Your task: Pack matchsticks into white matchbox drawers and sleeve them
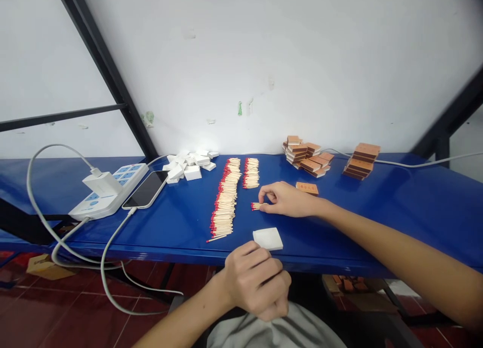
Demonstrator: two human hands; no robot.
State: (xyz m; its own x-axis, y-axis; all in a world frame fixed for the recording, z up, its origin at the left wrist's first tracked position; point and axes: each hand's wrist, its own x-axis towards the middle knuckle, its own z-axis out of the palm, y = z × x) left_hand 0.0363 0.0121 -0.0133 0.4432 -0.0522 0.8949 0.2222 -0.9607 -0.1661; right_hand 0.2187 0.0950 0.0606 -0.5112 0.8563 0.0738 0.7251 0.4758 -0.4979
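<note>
My right hand [285, 199] pinches a small bunch of red-tipped matches [255, 206], which lies just above or on the blue tabletop. Curled into a fist, my left hand [258, 280] is at the table's front edge; its palm side is hidden, so I cannot tell what it holds. Between my hands sits a white matchbox tray [267, 238] close to the front edge. Left of my right hand runs a long row of matches [225, 202], with a shorter row of matches [251, 173] behind the bunch. Beyond my right wrist lies a single brown matchbox [307, 188].
White matchbox trays [193, 172] are heaped at the back left. Brown matchboxes [311, 162] lie piled near the wall, with a neater stack of matchboxes [361, 160] to their right. A phone [146, 189] on a cable and a power strip [109, 192] occupy the left side.
</note>
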